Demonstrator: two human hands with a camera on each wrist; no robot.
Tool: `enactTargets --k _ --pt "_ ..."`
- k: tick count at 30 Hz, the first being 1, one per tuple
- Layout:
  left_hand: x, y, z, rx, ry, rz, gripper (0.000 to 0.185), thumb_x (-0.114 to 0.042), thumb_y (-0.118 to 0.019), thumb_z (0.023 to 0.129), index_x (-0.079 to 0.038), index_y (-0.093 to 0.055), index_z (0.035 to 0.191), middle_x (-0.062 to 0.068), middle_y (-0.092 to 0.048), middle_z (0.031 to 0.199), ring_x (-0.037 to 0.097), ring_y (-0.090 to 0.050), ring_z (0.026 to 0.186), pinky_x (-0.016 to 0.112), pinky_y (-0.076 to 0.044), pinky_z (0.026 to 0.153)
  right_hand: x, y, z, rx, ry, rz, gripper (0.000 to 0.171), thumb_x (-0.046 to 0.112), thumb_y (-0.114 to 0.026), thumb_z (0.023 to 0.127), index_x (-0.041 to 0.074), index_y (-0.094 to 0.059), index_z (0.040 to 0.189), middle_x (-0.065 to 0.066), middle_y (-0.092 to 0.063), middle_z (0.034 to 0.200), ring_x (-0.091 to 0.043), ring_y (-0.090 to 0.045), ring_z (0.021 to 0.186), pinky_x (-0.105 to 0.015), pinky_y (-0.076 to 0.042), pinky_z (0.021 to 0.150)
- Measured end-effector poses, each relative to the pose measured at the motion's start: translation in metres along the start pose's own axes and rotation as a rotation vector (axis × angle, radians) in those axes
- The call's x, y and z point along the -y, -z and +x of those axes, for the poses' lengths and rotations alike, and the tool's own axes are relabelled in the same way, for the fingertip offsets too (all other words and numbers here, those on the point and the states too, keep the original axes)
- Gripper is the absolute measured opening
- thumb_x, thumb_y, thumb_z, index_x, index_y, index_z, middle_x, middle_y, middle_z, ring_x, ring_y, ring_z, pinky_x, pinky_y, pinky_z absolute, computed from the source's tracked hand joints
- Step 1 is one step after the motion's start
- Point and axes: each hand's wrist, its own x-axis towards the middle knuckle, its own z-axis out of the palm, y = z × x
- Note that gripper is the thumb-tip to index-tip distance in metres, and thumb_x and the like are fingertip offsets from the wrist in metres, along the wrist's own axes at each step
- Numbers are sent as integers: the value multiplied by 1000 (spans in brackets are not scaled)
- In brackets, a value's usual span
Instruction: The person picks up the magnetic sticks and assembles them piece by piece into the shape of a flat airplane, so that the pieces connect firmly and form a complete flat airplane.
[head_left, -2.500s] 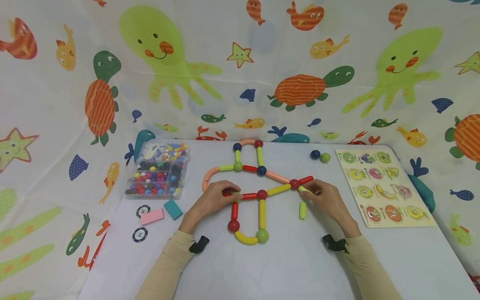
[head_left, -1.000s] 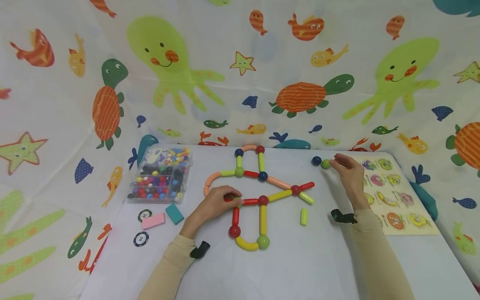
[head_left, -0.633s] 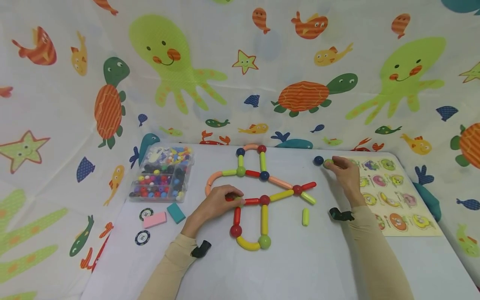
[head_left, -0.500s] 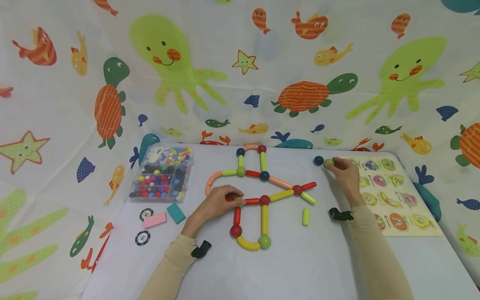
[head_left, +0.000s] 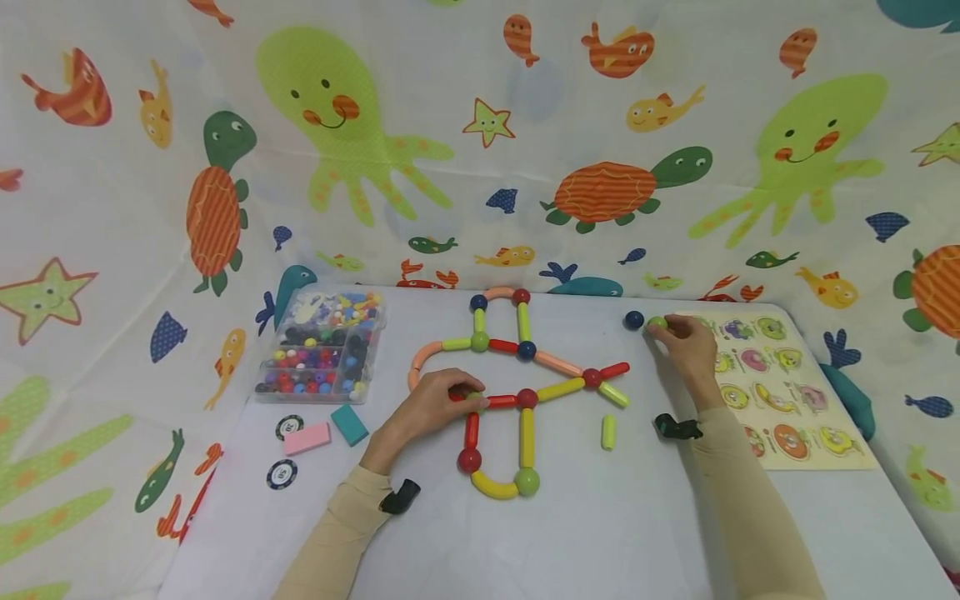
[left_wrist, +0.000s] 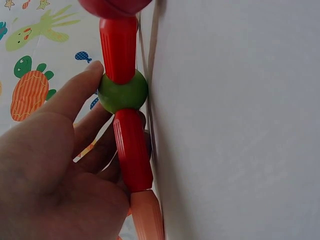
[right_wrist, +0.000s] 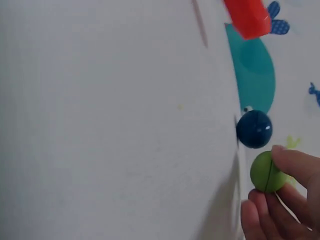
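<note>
From the head view: right hand (head_left: 686,346) far out on the white counter (head_left: 600,533), fingers pinching a green ball (head_left: 657,323) just beside a dark blue ball (head_left: 634,318); left hand (head_left: 427,408) curled on the rod-and-ball figure (head_left: 525,392). At the left wrist: fingers (left_wrist: 75,95) narrowly closed around a green joint ball (left_wrist: 122,92) between red rods (left_wrist: 132,150). At the right wrist: fingertips (right_wrist: 295,162) clasping the green ball, seemingly on the counter, near the puzzle board (head_left: 780,392).

A bead box (head_left: 321,343), two chips (head_left: 288,427), pink and teal blocks (head_left: 305,438) lie left; puzzle board (head_left: 780,392) right
</note>
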Motion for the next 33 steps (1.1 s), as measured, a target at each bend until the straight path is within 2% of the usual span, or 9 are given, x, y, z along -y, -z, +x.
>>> enactTargets --k 7,18,21,23,27,30,33 --pt "0 1 0 8 -1 1 30 -33 -79 90 -16 -75 114 -8 -71 103 9 -62 93 29 -55 87 0 9 -26 59 -1 63 71 62 -66 89 17 -55 143 -7 -57 141 -15 -53 121 -22 -43 92" --pt "0 2 0 6 7 -1 30 -33 -79 89 -16 -75 114 -8 -71 103 9 -62 93 29 -54 87 -8 12 -49 191 156 19 69 61 -66 91 19 -55 144 -7 -59 143 0 -55 116 -12 -43 92" --pt "0 1 -1 7 7 0 30 -33 -79 89 -16 -75 114 -8 -71 102 9 -62 92 28 -54 86 -11 10 -52 235 179 9 66 58 -67 91 18 -57 143 -7 -60 143 -4 -56 119 -8 -43 90" --pt "0 1 0 7 7 -3 30 -32 -79 89 -16 -75 114 -8 -71 102 9 -62 92 28 -54 86 -12 8 -54 257 194 -6 64 56 -66 93 17 -58 142 -9 -60 142 -12 -58 122 -8 -44 89" --pt "-1 1 0 7 6 -4 30 -32 -79 89 -16 -75 114 -7 -72 102 10 -62 93 29 -54 87 -14 5 -57 278 213 -26 61 53 -66 94 14 -58 141 -13 -60 141 -27 -57 127 -22 -48 98" --pt "-1 1 0 7 6 -2 30 -33 -79 89 -16 -75 114 -7 -72 102 10 -63 93 28 -54 87 -15 3 -59 279 212 -37 62 53 -66 94 14 -57 141 -13 -60 141 -30 -56 129 -39 -47 105" --pt "-1 0 0 7 6 1 30 -33 -79 89 -17 -75 114 -7 -71 103 10 -62 93 28 -54 87 -17 3 -59 275 208 -39 63 54 -66 94 13 -57 141 -14 -60 140 -32 -56 129 -50 -45 108"
